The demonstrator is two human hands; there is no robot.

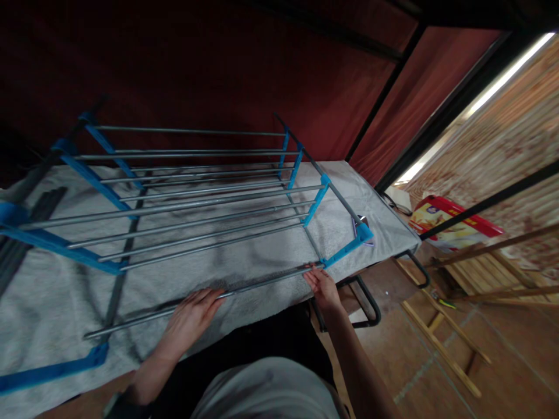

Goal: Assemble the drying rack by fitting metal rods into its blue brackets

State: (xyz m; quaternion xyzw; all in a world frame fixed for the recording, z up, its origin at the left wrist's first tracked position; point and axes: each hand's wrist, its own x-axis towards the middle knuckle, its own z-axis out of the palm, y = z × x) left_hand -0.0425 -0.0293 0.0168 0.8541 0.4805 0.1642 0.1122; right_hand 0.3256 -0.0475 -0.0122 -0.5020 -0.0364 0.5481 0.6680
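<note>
A rack of grey metal rods and blue plastic side pieces (94, 180) lies on a grey towel (209, 273) over a table. My left hand (192, 314) rests with its fingers laid over the nearest loose metal rod (262, 283) near its middle. My right hand (322, 286) pinches the same rod's right end, right at a blue connector (345, 250). The rod's left end lies free on the towel, short of another blue side piece (52, 369).
A red curtain (218, 64) hangs behind the table. On the tiled floor to the right lie wooden frames (441, 343) and a red and yellow box (454, 224). Black metal tube legs (371, 302) stick out under the table's right end.
</note>
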